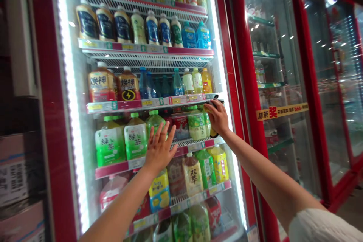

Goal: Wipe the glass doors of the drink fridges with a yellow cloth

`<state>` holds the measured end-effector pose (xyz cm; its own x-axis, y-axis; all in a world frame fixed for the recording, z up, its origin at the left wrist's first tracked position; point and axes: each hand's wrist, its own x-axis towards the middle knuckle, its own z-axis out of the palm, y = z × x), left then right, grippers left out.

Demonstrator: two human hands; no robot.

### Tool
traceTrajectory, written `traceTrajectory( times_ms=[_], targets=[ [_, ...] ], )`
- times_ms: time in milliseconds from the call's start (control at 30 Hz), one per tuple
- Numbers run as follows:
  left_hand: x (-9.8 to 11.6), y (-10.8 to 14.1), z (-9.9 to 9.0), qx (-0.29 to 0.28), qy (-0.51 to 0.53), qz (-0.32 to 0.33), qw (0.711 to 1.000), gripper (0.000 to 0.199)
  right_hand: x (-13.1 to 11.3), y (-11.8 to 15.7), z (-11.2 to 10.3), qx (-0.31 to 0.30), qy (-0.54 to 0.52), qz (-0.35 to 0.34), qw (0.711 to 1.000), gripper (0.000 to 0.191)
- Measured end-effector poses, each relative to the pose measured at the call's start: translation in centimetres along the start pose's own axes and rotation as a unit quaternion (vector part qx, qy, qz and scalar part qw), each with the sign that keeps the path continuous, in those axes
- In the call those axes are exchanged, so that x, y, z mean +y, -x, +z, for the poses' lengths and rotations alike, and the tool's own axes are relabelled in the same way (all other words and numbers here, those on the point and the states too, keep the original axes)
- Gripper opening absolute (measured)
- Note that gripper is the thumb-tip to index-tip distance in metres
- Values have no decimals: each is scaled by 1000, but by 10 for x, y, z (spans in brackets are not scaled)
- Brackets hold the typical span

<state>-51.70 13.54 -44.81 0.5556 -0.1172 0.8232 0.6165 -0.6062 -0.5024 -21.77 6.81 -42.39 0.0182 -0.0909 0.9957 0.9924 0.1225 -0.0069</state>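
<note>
In front of a lit drinks fridge (103,106), both my arms reach forward. My left hand (160,145) has its fingers spread, palm toward the shelves, near green-capped bottles of green tea (135,138). It holds nothing, and whether it touches glass I cannot tell. At the fridge's right side, my right hand (218,115) is closed around a black-and-yellow handle (214,133), mostly hidden by my fingers. Behind that hand stands a light-green bottle (197,123). My left forearm covers part of the lower shelves.
Bottles fill several shelves, including brown-drink bottles (129,85) and a yellow-and-blue carton-like pack (159,191). More red-framed fridges (249,83) run along the right. Stacked boxes (15,170) stand at the left edge.
</note>
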Motion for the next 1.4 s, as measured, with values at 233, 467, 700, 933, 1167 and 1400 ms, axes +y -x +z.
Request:
traceTrajectory(
  times_ms=[233,467,700,933,1167,1400],
  targets=[
    [-28,-2,-13,-12,-22,-11,1000,75,-86,-40,51,25,15,75,997,39],
    [-57,11,-36,-30,-40,-31,998,73,-77,15,25,-113,-2,-152,982,33],
    [-89,33,-56,-29,-63,-62,996,75,-138,-48,69,25,8,92,995,38],
    [-99,56,-62,-43,-65,-83,994,78,-179,-12,68,-107,-45,-167,979,34],
    [-128,77,-78,-45,-91,-93,990,72,-202,-36,90,8,-62,-39,997,34],
    [-140,86,-81,-53,-85,-84,991,76,-259,-32,109,-90,-81,-164,979,39]
  ],
)
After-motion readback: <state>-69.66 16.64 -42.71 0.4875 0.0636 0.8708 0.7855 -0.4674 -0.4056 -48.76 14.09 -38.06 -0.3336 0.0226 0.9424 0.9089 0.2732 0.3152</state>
